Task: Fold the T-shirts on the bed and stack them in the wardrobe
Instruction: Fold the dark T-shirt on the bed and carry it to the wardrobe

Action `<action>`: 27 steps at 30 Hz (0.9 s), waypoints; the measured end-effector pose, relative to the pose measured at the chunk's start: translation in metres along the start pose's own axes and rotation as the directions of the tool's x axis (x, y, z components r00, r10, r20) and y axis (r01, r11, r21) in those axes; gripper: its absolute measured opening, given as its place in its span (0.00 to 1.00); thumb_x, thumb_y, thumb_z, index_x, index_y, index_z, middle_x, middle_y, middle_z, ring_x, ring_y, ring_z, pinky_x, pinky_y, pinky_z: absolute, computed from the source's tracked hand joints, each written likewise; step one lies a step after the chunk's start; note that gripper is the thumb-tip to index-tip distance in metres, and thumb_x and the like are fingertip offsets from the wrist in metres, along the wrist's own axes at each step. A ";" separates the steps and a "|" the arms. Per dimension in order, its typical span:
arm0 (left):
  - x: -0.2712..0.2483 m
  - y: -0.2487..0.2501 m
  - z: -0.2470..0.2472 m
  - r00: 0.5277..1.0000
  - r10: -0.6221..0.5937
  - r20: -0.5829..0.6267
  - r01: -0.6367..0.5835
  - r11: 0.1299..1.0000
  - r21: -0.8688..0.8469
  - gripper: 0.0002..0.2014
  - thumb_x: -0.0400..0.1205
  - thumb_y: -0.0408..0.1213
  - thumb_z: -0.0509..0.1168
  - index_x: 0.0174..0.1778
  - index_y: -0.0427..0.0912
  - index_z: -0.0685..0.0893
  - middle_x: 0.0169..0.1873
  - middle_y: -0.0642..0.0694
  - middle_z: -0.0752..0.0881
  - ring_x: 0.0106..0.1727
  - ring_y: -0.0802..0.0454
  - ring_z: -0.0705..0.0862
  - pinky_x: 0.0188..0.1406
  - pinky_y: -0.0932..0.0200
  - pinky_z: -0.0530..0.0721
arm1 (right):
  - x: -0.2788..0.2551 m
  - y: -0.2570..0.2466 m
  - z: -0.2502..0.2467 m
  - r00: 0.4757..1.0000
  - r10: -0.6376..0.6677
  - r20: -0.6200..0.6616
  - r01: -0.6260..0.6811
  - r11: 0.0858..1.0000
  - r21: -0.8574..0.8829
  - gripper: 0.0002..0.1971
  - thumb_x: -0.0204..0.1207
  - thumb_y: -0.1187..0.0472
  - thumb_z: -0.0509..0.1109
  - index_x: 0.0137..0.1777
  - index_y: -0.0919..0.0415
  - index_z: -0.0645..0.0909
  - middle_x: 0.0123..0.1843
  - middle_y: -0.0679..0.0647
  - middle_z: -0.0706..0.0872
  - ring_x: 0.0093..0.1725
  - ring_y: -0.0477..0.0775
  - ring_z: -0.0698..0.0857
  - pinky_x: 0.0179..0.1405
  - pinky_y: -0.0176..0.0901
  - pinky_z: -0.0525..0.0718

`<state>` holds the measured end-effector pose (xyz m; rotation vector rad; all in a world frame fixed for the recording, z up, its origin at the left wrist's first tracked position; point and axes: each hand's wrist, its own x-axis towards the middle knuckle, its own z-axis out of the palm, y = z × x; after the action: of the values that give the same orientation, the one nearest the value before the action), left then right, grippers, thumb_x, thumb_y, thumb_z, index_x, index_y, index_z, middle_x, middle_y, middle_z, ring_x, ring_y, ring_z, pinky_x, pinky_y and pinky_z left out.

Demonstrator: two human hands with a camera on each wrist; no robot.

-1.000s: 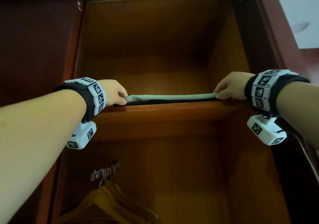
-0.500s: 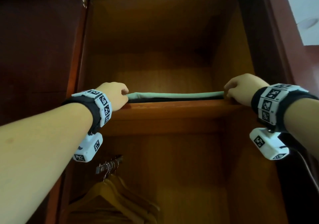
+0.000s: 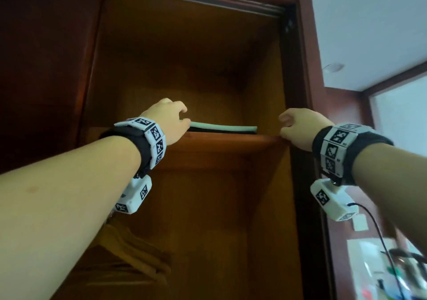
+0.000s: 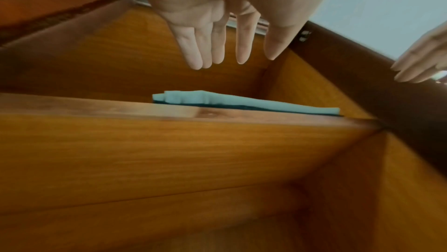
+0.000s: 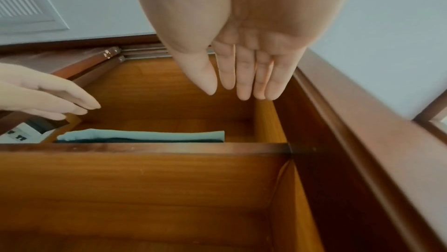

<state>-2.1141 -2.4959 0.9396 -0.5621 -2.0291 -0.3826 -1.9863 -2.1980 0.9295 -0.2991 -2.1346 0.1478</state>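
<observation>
Wrist views: left hand (image 4: 217,7) and right hand (image 5: 254,26) fingers straight, empty, above folded T-shirts (image 5: 145,135).

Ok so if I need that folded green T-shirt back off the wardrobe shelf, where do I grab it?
Take the folded green T-shirt by its two short ends, from the open front. It lies flat along the shelf edge, on something dark, so pinch only the top layer.

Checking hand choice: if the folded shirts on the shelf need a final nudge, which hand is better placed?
Left. The left hand hovers at the folded shirts' end; the right hand sits clear of them at the shelf corner.
</observation>
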 end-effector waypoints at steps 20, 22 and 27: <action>-0.117 0.365 0.067 0.803 0.590 0.083 -0.442 0.683 -0.581 0.29 0.88 0.57 0.59 0.82 0.46 0.73 0.81 0.45 0.72 0.78 0.44 0.75 0.77 0.45 0.74 | -0.203 0.207 -0.172 0.828 0.558 -0.063 -0.514 0.708 -0.483 0.37 0.79 0.44 0.70 0.86 0.51 0.63 0.72 0.55 0.83 0.78 0.63 0.73 0.72 0.55 0.77; -0.126 0.415 0.075 0.775 0.628 0.073 -0.466 0.645 -0.606 0.31 0.88 0.58 0.58 0.84 0.45 0.70 0.84 0.45 0.69 0.81 0.44 0.72 0.80 0.44 0.71 | -0.221 0.245 -0.192 0.801 0.593 -0.084 -0.547 0.667 -0.506 0.38 0.78 0.44 0.71 0.86 0.51 0.63 0.74 0.54 0.81 0.79 0.63 0.71 0.74 0.55 0.75; -0.144 0.555 0.091 0.713 0.696 0.083 -0.457 0.552 -0.697 0.34 0.87 0.61 0.57 0.87 0.50 0.63 0.89 0.45 0.57 0.89 0.47 0.58 0.86 0.42 0.61 | -0.261 0.343 -0.251 0.744 0.654 -0.137 -0.608 0.576 -0.547 0.40 0.79 0.42 0.72 0.87 0.50 0.61 0.80 0.55 0.76 0.79 0.64 0.72 0.75 0.60 0.75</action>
<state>-1.8213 -2.0171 0.7915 -1.8204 -1.8421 -0.5811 -1.5853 -1.9403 0.7813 -1.4512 -2.0070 -0.0756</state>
